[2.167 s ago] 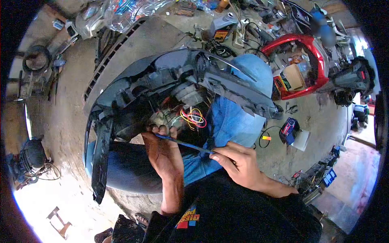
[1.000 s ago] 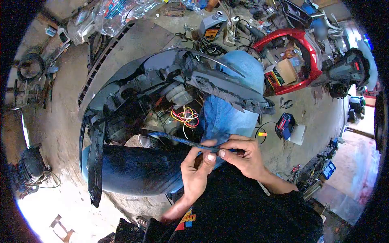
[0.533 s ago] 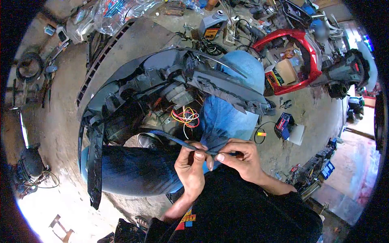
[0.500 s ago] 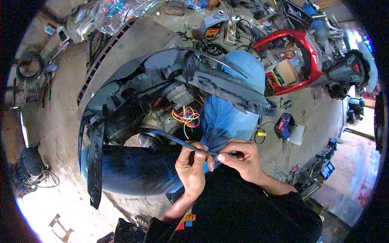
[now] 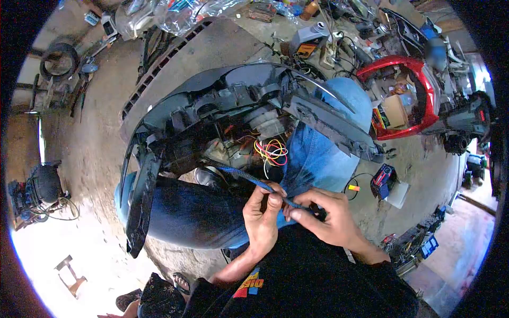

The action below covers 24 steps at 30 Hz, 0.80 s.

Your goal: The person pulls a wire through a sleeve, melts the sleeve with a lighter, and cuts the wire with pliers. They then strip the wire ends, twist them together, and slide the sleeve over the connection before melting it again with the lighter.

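A blue-and-black braided cable [image 5: 241, 175] runs from inside a dark plastic vehicle part [image 5: 228, 93] that rests over the person's legs. My left hand [image 5: 262, 217] pinches this cable between thumb and fingers. Just to the right, my right hand [image 5: 326, 214] grips the cable's lower stretch, its thumb and index finger pressed together. The cable's end is hidden by the fingers. Above the hands, a loose bundle of yellow, red and white wires [image 5: 271, 152] hangs inside the part.
A red plastic frame [image 5: 432, 100] surrounds a cardboard box [image 5: 394, 110] at the upper right. A blue-and-red box [image 5: 383, 177] lies on the floor to the right. Near the top stands a grey bottle [image 5: 309, 38]. Another person's sandaled foot [image 5: 181, 282] shows at the bottom.
The view has shifted, so the scene appears further right. Both hands still hold the cable; my right hand's fingers have shifted slightly along it.
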### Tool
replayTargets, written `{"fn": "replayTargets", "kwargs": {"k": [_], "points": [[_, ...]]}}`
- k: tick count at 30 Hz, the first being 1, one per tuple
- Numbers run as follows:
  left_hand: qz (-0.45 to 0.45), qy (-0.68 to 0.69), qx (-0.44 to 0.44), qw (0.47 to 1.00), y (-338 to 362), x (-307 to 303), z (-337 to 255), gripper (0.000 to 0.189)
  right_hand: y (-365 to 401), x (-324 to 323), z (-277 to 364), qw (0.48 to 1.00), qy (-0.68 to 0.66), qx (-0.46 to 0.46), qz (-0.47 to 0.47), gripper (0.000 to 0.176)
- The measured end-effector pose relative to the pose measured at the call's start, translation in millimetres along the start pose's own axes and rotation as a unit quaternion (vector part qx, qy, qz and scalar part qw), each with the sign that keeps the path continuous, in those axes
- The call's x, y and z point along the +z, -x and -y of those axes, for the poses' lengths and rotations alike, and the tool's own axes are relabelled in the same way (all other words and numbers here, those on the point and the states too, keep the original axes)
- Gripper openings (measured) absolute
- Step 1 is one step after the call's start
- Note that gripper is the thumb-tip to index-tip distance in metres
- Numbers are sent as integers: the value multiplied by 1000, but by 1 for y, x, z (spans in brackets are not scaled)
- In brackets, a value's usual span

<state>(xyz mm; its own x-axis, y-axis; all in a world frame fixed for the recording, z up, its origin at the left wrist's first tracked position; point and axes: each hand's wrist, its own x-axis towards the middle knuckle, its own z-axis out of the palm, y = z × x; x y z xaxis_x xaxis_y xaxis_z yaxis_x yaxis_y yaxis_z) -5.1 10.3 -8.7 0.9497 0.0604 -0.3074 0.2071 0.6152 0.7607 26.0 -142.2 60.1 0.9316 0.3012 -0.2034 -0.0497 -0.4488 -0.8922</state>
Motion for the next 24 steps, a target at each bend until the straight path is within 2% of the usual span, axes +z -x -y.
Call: {"fn": "replayTargets", "kwargs": {"k": [2, 3, 4, 10, 16, 24], "points": [[-8, 5, -3, 1000, 4, 2, 2, 27, 0, 0, 2, 1000, -6, 23, -2, 16], [30, 15, 2, 999, 4, 1, 4, 28, 0, 1, 1, 999, -17, 32, 1, 15], [19, 27, -24, 999, 9, 5, 5, 28, 0, 1, 1, 999, -29, 41, 5, 14], [-3, 40, 7, 999, 11, 5, 13, 28, 6, 4, 6, 991, -49, 123, -3, 14], [-18, 55, 24, 998, 7, 8, 7, 26, 11, 11, -3, 994, -67, 79, -35, 14], [-49, 112, 25, 992, 5, 11, 8, 24, 12, 14, -3, 992, -79, 93, -38, 14]]}}
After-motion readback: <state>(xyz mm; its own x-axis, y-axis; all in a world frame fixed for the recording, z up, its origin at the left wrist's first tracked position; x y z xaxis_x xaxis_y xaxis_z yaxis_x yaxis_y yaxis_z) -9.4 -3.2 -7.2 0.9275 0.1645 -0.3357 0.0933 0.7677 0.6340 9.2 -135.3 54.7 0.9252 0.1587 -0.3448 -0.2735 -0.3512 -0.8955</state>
